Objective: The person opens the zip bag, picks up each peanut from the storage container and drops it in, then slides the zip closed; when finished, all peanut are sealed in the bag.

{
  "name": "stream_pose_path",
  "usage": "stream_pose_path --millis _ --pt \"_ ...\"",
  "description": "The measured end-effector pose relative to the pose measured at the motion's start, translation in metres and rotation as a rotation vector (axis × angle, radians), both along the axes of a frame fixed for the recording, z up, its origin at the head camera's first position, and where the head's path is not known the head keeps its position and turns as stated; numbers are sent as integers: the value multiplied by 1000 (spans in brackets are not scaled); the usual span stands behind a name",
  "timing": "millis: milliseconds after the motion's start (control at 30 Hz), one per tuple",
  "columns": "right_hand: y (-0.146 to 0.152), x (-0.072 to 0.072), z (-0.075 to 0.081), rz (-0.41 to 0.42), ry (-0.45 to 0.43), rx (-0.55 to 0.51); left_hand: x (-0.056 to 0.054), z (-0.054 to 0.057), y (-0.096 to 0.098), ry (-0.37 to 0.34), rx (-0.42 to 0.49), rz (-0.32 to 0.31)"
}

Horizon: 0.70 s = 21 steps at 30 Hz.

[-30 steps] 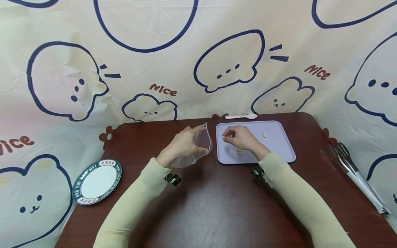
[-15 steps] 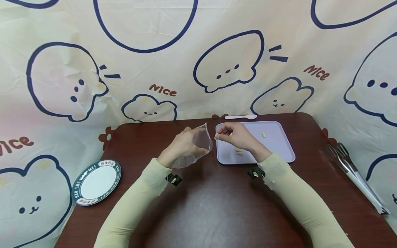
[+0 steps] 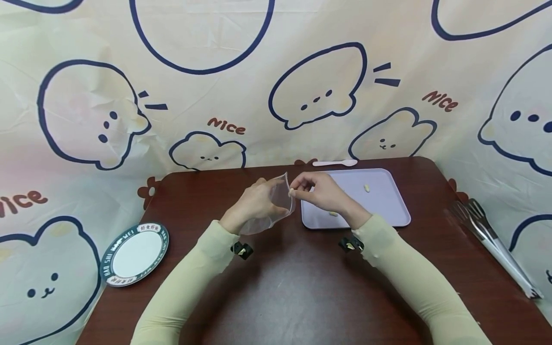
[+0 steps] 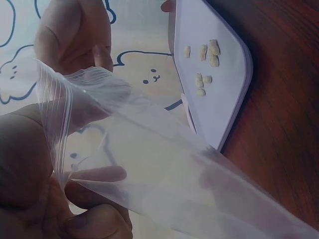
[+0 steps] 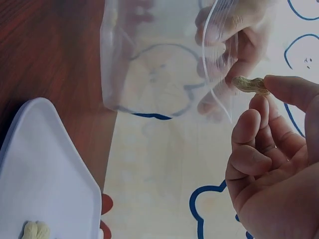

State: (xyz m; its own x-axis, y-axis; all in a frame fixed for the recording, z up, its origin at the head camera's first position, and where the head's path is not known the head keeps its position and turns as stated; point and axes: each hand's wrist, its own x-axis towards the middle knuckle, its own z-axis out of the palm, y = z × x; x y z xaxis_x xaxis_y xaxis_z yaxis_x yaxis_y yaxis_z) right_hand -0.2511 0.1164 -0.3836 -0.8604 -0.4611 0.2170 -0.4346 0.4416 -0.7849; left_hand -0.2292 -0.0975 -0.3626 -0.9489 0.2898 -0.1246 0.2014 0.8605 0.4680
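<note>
Brown table (image 3: 276,297), cartoon cloth (image 3: 241,96) behind; a peanut (image 5: 249,85) at the mouth of the bag (image 5: 154,64).
Left hand (image 3: 254,203) grips the bag, thumb and fingers apart; right hand (image 3: 321,194) pinches the peanut; other peanuts (image 4: 213,52) lie on the tray (image 3: 384,208), right. Seemingly mid-bagging; the next move likely calls for reaching left, inside, and letting go.

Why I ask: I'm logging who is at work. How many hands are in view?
2. The left hand grips the clear bag; the right hand pinches a peanut near the bag's opening. No third hand shows.
</note>
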Motion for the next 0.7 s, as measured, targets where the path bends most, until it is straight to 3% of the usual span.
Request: stream_pose_path --millis 233,700 --pt "-8 -1 0 -1 40 27 1 0 -1 -2 10 -2" --pt "-4 -4 -6 -56 -16 63 -1 0 -2 -8 12 10"
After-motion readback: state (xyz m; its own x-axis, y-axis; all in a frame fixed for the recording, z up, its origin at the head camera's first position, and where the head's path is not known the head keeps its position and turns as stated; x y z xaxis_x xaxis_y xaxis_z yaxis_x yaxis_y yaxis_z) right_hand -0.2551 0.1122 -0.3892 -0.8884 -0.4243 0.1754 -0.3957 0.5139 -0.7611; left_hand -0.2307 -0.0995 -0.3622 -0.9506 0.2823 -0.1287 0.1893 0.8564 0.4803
